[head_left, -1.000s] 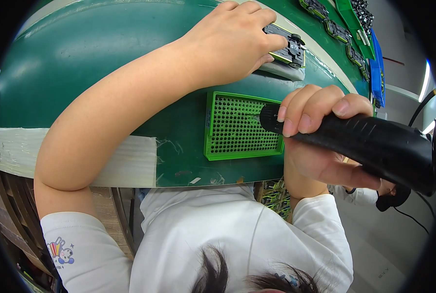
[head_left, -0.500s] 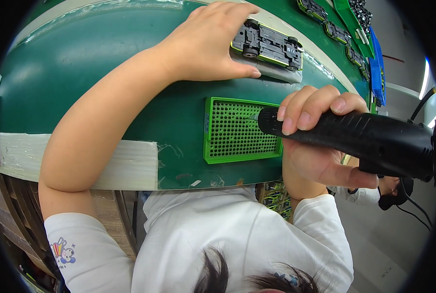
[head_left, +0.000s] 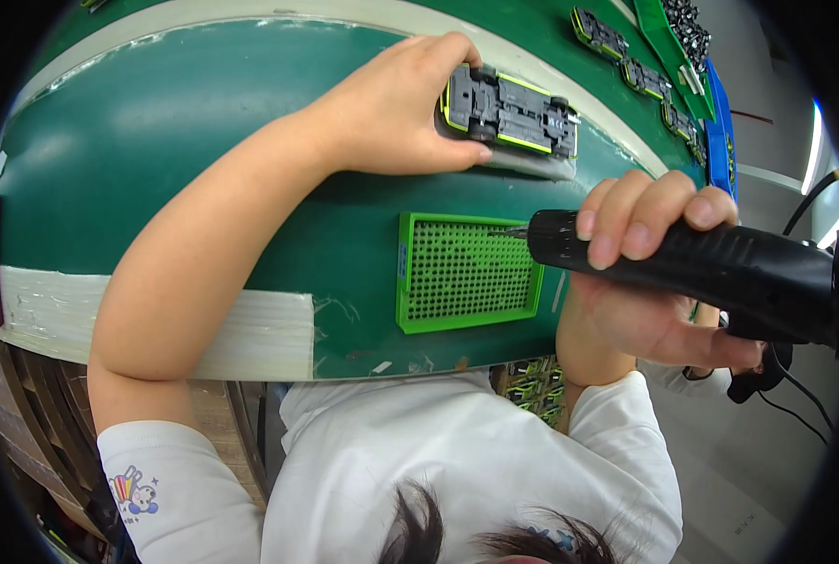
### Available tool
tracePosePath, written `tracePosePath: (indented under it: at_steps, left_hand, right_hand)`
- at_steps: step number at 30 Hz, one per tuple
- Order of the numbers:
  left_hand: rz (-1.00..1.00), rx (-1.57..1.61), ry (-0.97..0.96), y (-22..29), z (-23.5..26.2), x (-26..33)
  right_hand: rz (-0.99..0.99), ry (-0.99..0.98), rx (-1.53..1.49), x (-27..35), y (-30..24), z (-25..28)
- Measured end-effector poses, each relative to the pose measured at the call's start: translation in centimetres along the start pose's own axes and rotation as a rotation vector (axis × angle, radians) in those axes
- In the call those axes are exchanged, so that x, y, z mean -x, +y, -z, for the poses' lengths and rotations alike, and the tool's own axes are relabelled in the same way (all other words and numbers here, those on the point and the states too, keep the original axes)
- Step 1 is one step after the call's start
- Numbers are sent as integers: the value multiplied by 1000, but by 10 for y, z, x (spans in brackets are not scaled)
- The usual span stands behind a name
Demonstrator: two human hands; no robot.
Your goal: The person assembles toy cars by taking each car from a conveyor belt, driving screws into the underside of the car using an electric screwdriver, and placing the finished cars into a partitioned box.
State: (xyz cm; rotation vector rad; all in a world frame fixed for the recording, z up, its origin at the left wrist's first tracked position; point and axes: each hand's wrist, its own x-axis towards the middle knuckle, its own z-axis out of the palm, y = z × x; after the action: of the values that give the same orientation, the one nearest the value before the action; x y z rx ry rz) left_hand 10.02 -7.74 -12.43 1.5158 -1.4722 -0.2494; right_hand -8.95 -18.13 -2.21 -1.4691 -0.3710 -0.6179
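A toy car (head_left: 518, 115) lies upside down, its black chassis and wheels facing up and a yellow-green edge showing. It rests on a grey pad (head_left: 532, 165). My left hand (head_left: 405, 108) grips its left end, thumb along the near side and fingers round the far side. An electric screwdriver (head_left: 683, 258), black and thick, is in my right hand (head_left: 640, 254), fingers wrapped over its body. The thin bit points left, over the far right part of a green perforated tray (head_left: 403, 282). Whether a screw sits on the bit is too small to tell.
Several similar upturned cars (head_left: 645, 79) stand in a row at the far right, beside a green bin of small dark parts (head_left: 687, 33) and a blue bin (head_left: 718, 132). White tape (head_left: 250, 334) covers the near left table edge. A black cable (head_left: 809, 202) hangs at right.
The screwdriver has moved right, its bit nearer the tray's far edge. My left fingers have closed in more round the car's end. The whole view has shifted slightly.
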Motion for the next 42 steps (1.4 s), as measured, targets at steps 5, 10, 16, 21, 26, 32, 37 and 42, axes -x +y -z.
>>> tracePosePath:
  at_steps: [5,10,16,21,26,32,37,42]
  left_hand:
    - [5,45,-5,4,-4,-3]
    - [20,64,-18,4,0,-1]
    - [33,76,-6,5,-4,0]
    - [39,105,6,6,-3,0]
    - [37,101,20,7,-4,1]
    - [19,114,9,5,-4,0]
    - [2,130,36,4,-6,-1]
    - [-17,126,41,4,-3,-3]
  right_hand:
    - [42,-48,8,-46,2,17]
    - [86,-116,-2,-80,27,29]
    - [78,-172,71,-78,36,35]
    - [56,-133,71,-78,43,36]
    - [43,-265,45,-84,47,40]
    - [-23,-352,-106,-92,53,29]
    - [-50,-315,-50,-87,54,27]
    - [-11,-263,5,-84,57,21]
